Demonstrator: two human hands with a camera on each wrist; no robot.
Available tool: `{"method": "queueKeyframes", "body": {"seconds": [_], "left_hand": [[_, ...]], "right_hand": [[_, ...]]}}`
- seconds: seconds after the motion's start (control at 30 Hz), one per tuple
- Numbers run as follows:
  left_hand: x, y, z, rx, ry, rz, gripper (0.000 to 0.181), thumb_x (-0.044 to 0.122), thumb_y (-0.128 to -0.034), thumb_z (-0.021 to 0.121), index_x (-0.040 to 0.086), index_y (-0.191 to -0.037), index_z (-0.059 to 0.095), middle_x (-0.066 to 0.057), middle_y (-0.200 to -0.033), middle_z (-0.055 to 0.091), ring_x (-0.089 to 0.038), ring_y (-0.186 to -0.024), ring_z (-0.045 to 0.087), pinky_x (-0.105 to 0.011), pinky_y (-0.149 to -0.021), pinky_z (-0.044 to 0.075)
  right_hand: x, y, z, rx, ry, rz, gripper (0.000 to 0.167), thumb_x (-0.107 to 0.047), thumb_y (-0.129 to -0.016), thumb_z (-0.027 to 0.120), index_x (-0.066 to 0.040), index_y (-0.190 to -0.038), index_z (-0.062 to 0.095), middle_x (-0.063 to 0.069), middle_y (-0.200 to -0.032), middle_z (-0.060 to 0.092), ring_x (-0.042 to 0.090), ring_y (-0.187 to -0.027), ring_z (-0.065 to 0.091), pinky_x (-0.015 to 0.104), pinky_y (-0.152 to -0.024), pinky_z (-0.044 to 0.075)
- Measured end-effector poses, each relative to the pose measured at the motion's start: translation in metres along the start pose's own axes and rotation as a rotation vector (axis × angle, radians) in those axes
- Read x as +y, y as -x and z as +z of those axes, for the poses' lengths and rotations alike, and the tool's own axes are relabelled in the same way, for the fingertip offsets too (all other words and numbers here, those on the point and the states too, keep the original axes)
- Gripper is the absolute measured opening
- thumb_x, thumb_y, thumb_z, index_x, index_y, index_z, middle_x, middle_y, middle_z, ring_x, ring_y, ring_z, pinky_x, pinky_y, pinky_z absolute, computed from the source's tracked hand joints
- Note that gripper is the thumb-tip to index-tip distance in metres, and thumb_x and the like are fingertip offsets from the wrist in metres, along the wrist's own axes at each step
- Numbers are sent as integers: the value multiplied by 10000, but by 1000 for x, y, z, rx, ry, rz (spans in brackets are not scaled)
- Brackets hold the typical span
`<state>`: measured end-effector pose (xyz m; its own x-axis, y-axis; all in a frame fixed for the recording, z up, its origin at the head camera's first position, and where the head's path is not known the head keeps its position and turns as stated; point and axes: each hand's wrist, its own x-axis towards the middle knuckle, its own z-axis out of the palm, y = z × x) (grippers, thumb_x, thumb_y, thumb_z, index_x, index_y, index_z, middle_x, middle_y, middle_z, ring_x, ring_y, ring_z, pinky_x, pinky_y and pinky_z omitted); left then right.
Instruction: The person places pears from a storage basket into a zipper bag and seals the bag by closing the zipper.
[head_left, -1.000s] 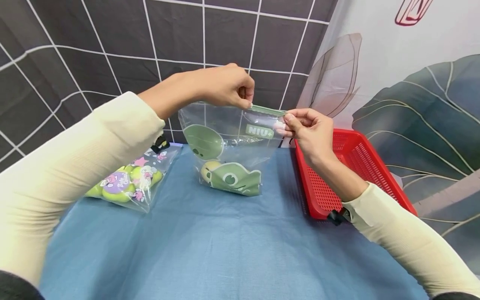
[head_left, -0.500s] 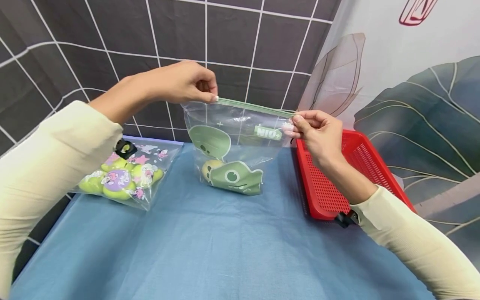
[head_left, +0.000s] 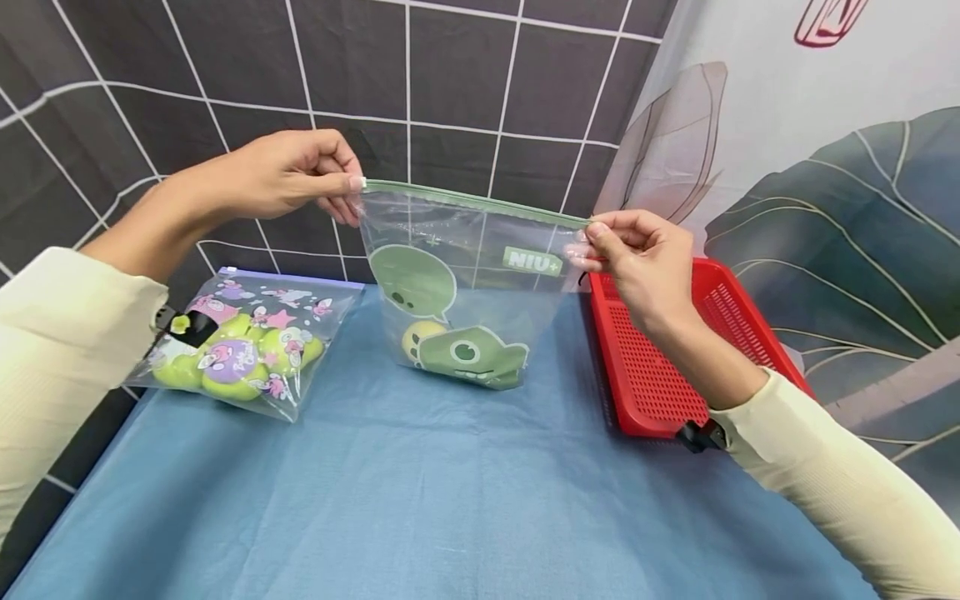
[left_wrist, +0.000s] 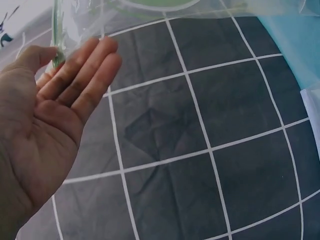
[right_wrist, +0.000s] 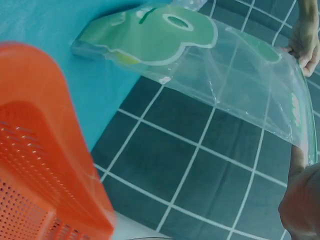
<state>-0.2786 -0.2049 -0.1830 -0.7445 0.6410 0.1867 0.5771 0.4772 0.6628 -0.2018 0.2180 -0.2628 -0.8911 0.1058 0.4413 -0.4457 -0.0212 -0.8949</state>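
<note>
A clear zip bag [head_left: 487, 250] with green prints and a green zip strip [head_left: 472, 198] stands upright on the table, its top stretched between both hands. Inside, low on the left, shows a round yellow thing [head_left: 414, 340], partly hidden by the print. My left hand [head_left: 300, 173] pinches the left end of the strip between thumb and fingers; a small white piece shows at the thumb tip. In the left wrist view, the other fingers of that hand [left_wrist: 55, 110] extend past the strip. My right hand [head_left: 648, 271] pinches the bag's right top corner.
A second zip bag [head_left: 300, 312], with a purple zip edge and pink prints, lies at the left with lime-green rounded things inside. On the right sits a red perforated basket [head_left: 637, 400]. Blue cloth [head_left: 450, 492] covers the table; a dark gridded sheet [head_left: 465, 75] hangs behind.
My left hand has slid leftward along the zip strip, from near the right corner to the left end. My right hand keeps its pinch, moving slightly right. The second bag is less covered now.
</note>
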Motion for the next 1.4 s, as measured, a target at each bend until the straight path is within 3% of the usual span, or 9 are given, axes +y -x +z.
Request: {"method": "queueKeyframes", "body": {"seconds": [0.27, 0.5, 0.6, 0.7, 0.87, 1.07, 1.13, 1.27, 1.4], "left_hand": [[6, 23, -5, 12, 96, 71, 74, 29, -1153, 576, -26, -1143, 625, -19, -930, 861, -167, -847, 865, -290, -786, 716], [10, 36, -11, -120, 302, 138, 78, -33, -1144, 565, -46, -1139, 642, -211, -921, 848, -335, -823, 874, -424, -774, 729], [7, 37, -11, -164, 338, 120, 91, -29, -1151, 548, -42, -1151, 638, -220, -930, 837, -362, -828, 871, -456, -776, 730], [0, 35, -6, -151, 285, 40, 98, 29, -1166, 553, -21, -1158, 638, -177, -935, 837, -364, -831, 870, -465, -783, 732], [-24, 15, 14, -55, 168, -132, 124, 83, -1167, 585, -36, -1200, 605, -76, -900, 839, -270, -795, 862, -385, -757, 732], [-61, -27, 37, 63, -35, -240, 202, 111, -1145, 632, -80, -1208, 651, -168, -965, 803, -68, -709, 761, -189, -665, 648], [-74, -40, 49, 88, -130, -247, 204, 107, -1137, 639, -84, -1181, 694, -230, -985, 806, -125, -718, 773, -157, -708, 602], [-90, -58, 74, 80, -286, -290, 293, 148, -1124, 634, -102, -1245, 728, -290, -1160, 815, -357, -1012, 813, -361, -975, 629], [-88, -67, 84, 25, -306, -390, 470, 238, -1150, 588, -106, -1468, 630, -326, -1476, 691, -483, -1423, 631, -589, -1249, 516]], "right_hand": [[-27, 10, 5, -9, 5, -58, 60, 50, -976, 833, 5, -1015, 835, 59, -872, 856, 131, -709, 840, 304, -695, 704], [-47, 26, -1, -55, -41, -26, 106, 49, -956, 855, 66, -1058, 833, 110, -911, 865, 184, -711, 853, 340, -687, 704], [-47, 28, -3, -89, -30, 8, 117, 40, -959, 856, 56, -1073, 831, 120, -926, 869, 196, -723, 858, 358, -687, 708], [-37, 21, -3, -134, 23, 98, 116, 14, -976, 851, 32, -1088, 821, 93, -926, 866, 186, -757, 867, 350, -700, 713], [-4, -11, -1, -254, 390, 215, 197, -84, -1039, 816, 69, -1154, 774, 25, -879, 836, 80, -728, 835, 268, -688, 705], [40, -64, 7, -528, 947, 95, 159, -124, -1074, 756, 18, -1061, 827, 187, -929, 860, 93, -677, 810, 167, -543, 598], [59, -83, 10, -613, 1064, 72, 162, -96, -1058, 727, 23, -1016, 829, 183, -892, 856, 157, -669, 821, 180, -537, 587], [117, -123, 7, -736, 1259, 111, 172, -114, -984, 742, 22, -929, 829, 150, -796, 827, 266, -703, 821, 291, -607, 655], [157, -149, 4, -762, 1384, 128, 264, -232, -973, 763, 24, -964, 828, 188, -957, 830, 412, -998, 784, 485, -852, 687]]}}
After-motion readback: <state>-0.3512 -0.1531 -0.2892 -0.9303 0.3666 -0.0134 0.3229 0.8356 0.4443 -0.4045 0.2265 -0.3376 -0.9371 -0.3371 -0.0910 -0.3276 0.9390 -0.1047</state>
